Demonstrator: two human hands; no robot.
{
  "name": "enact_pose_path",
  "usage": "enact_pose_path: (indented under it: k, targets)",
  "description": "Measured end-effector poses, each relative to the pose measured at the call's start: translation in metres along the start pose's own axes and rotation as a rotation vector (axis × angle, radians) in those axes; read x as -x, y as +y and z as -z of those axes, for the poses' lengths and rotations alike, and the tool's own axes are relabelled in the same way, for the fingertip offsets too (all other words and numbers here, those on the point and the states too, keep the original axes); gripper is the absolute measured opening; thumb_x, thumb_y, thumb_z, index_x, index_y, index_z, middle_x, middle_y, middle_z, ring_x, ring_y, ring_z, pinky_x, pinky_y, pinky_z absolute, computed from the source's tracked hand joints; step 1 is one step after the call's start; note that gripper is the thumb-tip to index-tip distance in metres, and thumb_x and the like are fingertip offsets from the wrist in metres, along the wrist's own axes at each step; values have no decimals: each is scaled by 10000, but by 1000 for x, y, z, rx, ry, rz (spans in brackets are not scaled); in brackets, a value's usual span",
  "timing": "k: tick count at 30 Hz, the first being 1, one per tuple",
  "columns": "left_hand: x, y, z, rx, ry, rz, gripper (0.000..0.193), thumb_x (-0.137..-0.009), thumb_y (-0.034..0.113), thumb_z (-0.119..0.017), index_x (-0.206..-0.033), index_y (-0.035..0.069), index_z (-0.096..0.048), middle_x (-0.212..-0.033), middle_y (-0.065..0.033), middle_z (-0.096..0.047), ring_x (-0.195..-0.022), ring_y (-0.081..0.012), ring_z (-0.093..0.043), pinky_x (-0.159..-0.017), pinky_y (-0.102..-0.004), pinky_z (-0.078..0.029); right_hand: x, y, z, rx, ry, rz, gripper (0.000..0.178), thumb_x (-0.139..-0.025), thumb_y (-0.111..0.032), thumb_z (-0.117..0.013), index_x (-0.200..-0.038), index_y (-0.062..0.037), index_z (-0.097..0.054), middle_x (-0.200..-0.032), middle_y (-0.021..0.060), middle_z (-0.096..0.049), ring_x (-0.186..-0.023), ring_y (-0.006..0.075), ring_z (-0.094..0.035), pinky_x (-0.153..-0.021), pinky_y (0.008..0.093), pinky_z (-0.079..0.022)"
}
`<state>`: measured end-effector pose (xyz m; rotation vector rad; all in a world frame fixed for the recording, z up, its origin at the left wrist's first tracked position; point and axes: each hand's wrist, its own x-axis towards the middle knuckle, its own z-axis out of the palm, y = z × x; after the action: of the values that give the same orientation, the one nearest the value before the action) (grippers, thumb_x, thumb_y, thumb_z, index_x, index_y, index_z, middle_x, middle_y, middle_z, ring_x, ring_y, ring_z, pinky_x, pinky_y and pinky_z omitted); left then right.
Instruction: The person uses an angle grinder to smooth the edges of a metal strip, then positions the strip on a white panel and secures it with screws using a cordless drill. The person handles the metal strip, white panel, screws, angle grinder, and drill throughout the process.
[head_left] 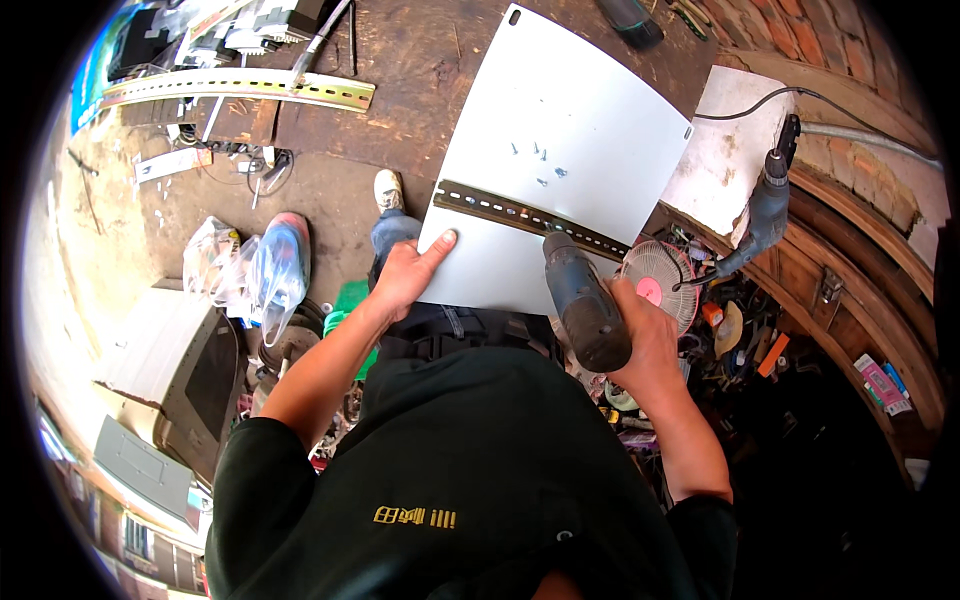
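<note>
A white metal panel (590,110) lies partly on the brown wooden bench, its near edge against my body. Across it runs a slotted DIN rail (490,207). My left hand (407,272) grips the panel's near left edge, thumb on top and fingers hidden underneath. In my right hand (645,335) is a dark blue power drill (583,305), its handle mostly hidden by the body of the tool. The drill's nose points down at the rail, right of its middle; the tip is too small to make out. Several loose screws (540,155) rest on the panel beyond the rail.
Another slotted rail (235,88) lies on the bench (420,60) at left. A second drill (768,205) with a cable rests by a white block (728,140) at right. Below it are a round fan (655,283) and clutter. Plastic bags (280,265) sit on the floor at left.
</note>
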<state>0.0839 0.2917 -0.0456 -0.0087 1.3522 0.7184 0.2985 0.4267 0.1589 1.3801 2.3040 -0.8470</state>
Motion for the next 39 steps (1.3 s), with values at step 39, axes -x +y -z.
enact_pose_path:
  k: [39]
  targets:
    - [1, -5, -4, 152, 29, -4, 741, -909, 487, -694, -1268, -139, -526, -1184, -217, -648, -1032, -272, -655, -879, -397, -549, 32, 40, 55, -139, 154, 152, 393, -646, -181, -796, -979, -86, -608, -869, 166, -679, -852, 407, -643, -715, 444, -515]
